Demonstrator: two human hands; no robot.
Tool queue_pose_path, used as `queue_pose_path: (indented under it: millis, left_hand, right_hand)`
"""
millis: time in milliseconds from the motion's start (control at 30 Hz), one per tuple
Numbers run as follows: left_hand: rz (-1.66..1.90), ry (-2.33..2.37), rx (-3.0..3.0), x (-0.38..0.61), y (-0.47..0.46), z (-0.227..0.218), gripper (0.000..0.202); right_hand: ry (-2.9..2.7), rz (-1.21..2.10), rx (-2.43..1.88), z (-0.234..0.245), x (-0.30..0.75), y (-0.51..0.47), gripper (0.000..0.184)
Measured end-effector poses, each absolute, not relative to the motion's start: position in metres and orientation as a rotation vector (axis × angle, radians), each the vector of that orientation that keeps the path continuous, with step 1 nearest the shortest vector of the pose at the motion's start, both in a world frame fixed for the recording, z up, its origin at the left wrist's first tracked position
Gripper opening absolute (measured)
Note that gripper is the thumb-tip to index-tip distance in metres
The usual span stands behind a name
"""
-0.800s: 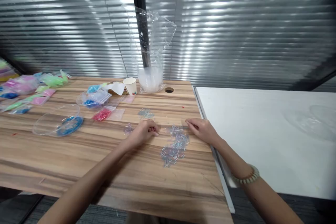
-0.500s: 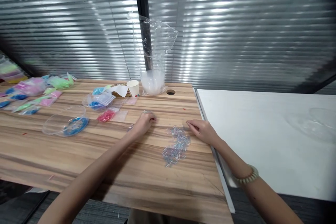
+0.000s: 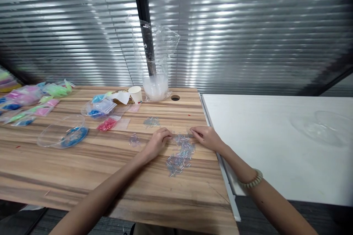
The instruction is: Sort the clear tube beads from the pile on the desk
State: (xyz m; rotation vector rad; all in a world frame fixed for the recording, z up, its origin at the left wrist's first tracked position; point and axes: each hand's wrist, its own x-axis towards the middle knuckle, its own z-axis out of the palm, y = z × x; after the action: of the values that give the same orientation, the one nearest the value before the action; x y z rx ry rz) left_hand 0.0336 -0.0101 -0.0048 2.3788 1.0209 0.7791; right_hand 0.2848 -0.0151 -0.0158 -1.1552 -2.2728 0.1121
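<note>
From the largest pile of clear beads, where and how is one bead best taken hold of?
I would pinch a bead across its thin width, from above, at the near edge of the pile: the pieces look slim and lie flat, and crowd together further in.

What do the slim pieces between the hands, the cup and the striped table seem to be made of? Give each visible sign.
Slim pieces: glossy plastic or glass, unclear which; see-through, with glints.
Cup: probably paper, matt white; small printed mark.
Striped table: wood or wood-look laminate, smooth; brown grain shows.
</note>
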Motion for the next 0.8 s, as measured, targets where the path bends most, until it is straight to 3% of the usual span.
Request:
queue_pose_path:
  millis: [800]
  left_hand:
    - [0.473, 1.027, 2.432, 0.03, 0.028, 0.013, 0.022]
  right_hand:
    - [-2.277, 0.061, -1.141, -0.016, 0.284, -0.013, 0.024]
